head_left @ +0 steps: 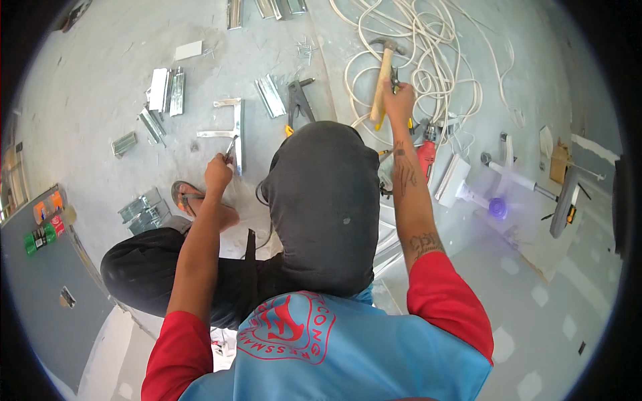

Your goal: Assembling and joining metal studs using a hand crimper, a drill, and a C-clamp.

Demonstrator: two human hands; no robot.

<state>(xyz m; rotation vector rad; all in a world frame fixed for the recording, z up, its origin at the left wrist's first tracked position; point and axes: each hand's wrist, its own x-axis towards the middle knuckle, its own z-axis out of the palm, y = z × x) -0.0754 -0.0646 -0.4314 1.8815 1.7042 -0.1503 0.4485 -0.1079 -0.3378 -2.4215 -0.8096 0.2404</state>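
Note:
My left hand (219, 172) is closed around a thin, dark object (231, 146), too small to name, with its tip against a bent metal channel frame (239, 120) on the floor. The frame has two arms pointing left. Stretched out at the right, my right hand (399, 100) is closed on a pair of pliers (394, 79); its dark jaws stick out past the fingers, and the palm hides much of it. Right beside that hand lies a claw hammer (382, 90) with a wooden handle, its head pointing away from me.
White cable (428, 60) lies coiled at the far right. Cut metal channel pieces (176, 93) are scattered left, with more (270, 95) near a black clamp (299, 100). A red power drill (426, 150) lies by my right forearm; a white fan (511, 180) stands farther right.

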